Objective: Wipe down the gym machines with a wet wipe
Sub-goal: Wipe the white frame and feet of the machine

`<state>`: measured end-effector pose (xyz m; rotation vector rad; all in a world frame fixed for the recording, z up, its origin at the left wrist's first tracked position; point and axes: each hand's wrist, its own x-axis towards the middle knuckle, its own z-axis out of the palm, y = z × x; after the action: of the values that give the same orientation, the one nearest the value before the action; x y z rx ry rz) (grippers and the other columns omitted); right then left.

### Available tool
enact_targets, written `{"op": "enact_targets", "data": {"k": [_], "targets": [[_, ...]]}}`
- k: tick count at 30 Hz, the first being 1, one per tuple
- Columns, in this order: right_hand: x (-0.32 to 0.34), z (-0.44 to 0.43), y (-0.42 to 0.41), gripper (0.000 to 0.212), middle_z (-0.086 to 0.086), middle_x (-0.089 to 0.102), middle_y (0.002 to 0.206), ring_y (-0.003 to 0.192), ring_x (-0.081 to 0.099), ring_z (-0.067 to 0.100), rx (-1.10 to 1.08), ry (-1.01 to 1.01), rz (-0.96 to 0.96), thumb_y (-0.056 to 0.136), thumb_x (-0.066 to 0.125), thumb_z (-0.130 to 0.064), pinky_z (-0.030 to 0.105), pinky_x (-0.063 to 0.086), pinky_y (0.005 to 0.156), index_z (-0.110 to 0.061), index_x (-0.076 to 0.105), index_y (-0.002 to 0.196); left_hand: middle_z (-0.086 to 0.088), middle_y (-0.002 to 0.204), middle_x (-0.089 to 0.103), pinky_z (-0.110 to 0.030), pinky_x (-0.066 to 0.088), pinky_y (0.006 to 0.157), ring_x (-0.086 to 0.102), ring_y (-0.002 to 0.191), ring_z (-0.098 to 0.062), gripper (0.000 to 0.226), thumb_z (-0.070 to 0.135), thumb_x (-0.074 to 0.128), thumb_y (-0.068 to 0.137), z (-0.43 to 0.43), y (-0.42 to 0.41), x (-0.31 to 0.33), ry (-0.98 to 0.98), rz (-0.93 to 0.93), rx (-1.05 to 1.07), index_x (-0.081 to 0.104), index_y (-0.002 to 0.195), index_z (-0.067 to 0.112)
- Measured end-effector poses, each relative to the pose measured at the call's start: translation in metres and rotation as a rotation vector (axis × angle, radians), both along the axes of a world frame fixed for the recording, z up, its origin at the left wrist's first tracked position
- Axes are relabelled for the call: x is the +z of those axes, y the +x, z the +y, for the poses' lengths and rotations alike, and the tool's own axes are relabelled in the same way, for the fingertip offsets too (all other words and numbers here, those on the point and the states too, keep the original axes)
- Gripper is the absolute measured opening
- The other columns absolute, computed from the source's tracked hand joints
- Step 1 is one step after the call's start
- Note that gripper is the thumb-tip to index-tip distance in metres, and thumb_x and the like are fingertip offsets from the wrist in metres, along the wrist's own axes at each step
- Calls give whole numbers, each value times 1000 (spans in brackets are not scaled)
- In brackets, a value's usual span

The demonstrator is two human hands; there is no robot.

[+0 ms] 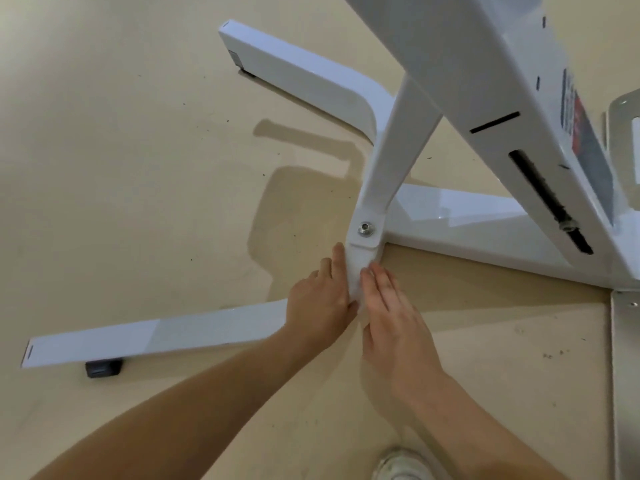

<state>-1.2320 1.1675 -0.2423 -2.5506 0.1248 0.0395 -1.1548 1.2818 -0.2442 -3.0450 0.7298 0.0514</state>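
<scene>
A white gym machine frame [391,157] stands on the beige floor, and its slanted strut is bolted [366,229] to the curved base. A white wet wipe [356,271] lies over the base's bend just below the bolt. My left hand [320,301] presses against the wipe's left side with its fingers stretched out. My right hand [391,306] lies flat against the wipe's right side, fingers straight and pointing towards the bolt. Both hands hide the lower part of the wipe.
One base leg [156,336] runs left to a black rubber foot [104,368], and another leg [298,72] reaches to the upper left. The main column [512,98] has slots and a warning label [575,123]. A metal floor plate [625,375] lies at the right. My shoe [398,465] shows at the bottom.
</scene>
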Motion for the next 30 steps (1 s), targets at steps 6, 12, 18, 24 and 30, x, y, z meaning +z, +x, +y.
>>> {"op": "enact_targets", "data": {"k": [6,12,18,24,30], "targets": [[-4,15,-15,77,10,30,156,141,33,30,167,-5,-34,70,59,1,45,50,95,-5,39,143,-2,94,65,-30,48,58,65,72,-21,105,57,79,59,110,-3,12,179,70,-189,34,142,11],[-8,21,-18,76,7,24,159,146,24,25,128,104,-51,73,49,6,39,43,102,-5,34,147,3,134,55,-33,44,78,62,107,-24,101,64,57,80,71,-1,24,191,243,16,4,153,20],[2,16,-15,79,-13,11,160,137,21,-5,-100,458,116,84,46,6,18,34,101,-22,19,153,-9,103,60,-28,28,48,64,69,-23,85,58,44,89,-5,-2,8,113,19,35,28,145,-4],[20,7,3,43,0,56,122,106,57,24,-741,1497,456,96,46,1,31,43,74,-28,42,128,-10,125,56,-37,44,77,61,104,-32,82,56,51,89,-33,14,12,-107,291,301,18,145,5],[27,-13,28,29,10,64,97,77,57,17,-755,1601,445,96,57,-10,23,48,62,-13,54,124,-15,108,64,-36,41,72,62,98,-36,60,49,39,98,-37,30,36,26,398,177,32,130,-1]]}}
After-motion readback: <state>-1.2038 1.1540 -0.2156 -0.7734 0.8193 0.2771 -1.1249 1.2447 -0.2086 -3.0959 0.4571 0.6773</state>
